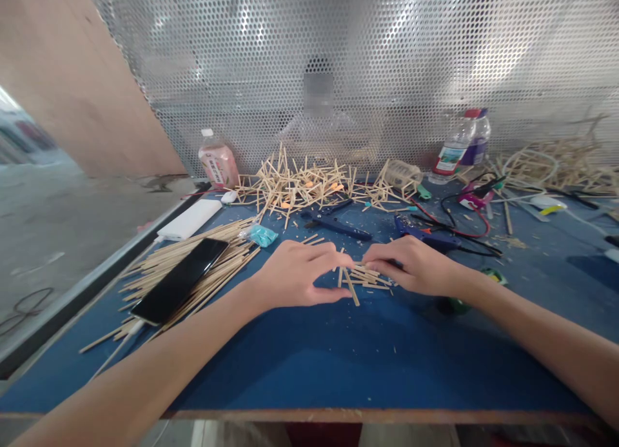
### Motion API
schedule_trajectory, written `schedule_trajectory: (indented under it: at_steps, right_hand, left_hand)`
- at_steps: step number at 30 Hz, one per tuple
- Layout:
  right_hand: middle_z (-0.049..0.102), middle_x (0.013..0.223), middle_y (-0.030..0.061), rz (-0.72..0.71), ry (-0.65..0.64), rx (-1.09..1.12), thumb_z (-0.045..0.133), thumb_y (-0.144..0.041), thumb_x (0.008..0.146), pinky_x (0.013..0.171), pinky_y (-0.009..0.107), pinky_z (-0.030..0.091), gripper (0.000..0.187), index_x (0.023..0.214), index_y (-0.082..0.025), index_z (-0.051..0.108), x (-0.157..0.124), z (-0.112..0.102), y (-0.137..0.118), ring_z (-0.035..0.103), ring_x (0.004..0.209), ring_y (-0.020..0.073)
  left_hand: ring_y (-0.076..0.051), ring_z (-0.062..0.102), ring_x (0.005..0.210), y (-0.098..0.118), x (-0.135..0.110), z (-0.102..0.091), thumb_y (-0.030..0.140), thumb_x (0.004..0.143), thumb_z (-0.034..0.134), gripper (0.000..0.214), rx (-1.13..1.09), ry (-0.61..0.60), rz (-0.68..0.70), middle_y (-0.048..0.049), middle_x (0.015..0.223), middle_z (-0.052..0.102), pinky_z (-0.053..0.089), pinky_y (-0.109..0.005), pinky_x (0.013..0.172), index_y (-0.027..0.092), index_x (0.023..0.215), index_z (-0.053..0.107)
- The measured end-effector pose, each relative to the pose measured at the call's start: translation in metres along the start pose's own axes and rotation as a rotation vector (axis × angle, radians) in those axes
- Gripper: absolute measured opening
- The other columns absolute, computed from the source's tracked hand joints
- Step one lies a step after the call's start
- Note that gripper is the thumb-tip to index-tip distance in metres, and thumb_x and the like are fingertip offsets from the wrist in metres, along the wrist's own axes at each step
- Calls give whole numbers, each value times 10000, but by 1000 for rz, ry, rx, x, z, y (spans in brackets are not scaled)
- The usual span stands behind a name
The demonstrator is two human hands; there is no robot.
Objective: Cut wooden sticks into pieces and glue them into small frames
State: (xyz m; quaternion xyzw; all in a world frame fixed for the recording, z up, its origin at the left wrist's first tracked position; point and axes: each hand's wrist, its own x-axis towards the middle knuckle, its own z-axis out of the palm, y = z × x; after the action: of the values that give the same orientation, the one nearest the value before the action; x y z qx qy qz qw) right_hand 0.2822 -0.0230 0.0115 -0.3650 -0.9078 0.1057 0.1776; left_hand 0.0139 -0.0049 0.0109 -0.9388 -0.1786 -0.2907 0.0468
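Observation:
My left hand [309, 273] is over the middle of the blue table, its thumb and index finger apart in a C shape. A short wooden stick [354, 292] slants close by its thumb tip; whether they touch is unclear. My right hand [411, 264] has its fingers pinched together above a small pile of cut wooden sticks [370, 279]. What lies between those fingertips is hidden. Behind my hands are blue-handled pliers [338, 226]. A blue glue gun [425, 234] lies just beyond my right hand. Under my right wrist a green round thing [457, 305] is partly covered.
Long sticks [193, 266] lie at left beneath a black phone [181, 279], near a white power bank [190, 219] and a blue packet [262, 235]. A heap of joined sticks [300, 182], a pink bottle [218, 163] and a water bottle [452, 150] stand by the perforated metal screen [242, 60].

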Motion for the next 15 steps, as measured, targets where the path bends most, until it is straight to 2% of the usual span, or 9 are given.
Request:
schedule_trajectory:
  at_steps: [3, 6, 10, 15]
  right_hand:
    - [707, 743, 0, -2, 4, -13, 452, -324, 999, 601, 247, 373, 245, 982, -212, 670, 1, 0, -1, 600, 607, 118]
    - [714, 748, 12, -30, 34, -24, 461, -324, 993, 597, 244, 382, 248, 982, -211, 681, 1, 0, -1, 605, 606, 124]
    - [712, 738, 21, -49, 44, -51, 443, -322, 1003, 600, 241, 386, 269, 987, -198, 682, 0, -1, -2, 603, 607, 123]
    - [707, 721, 23, -77, 54, -62, 425, -326, 1013, 594, 243, 381, 292, 986, -196, 685, 0, -1, -4, 597, 601, 122]
  left_hand:
    - [-82, 548, 628, -2, -1, 3, 443, 957, 547, 229, 111, 33, 105, 33, 772, 634, 301, -242, 510, 286, 1074, 665]
    - [-74, 481, 572, -3, -1, 1, 354, 987, 515, 200, 194, 54, 172, 41, 697, 565, 269, -248, 489, 333, 1014, 712]
    - [-76, 362, 492, -1, -1, -4, 352, 980, 534, 232, 237, 100, 205, 47, 588, 448, 223, -264, 461, 341, 905, 753]
    - [-65, 345, 453, 0, -1, -4, 369, 956, 582, 199, 229, 177, 222, 59, 546, 459, 220, -255, 441, 301, 915, 764]
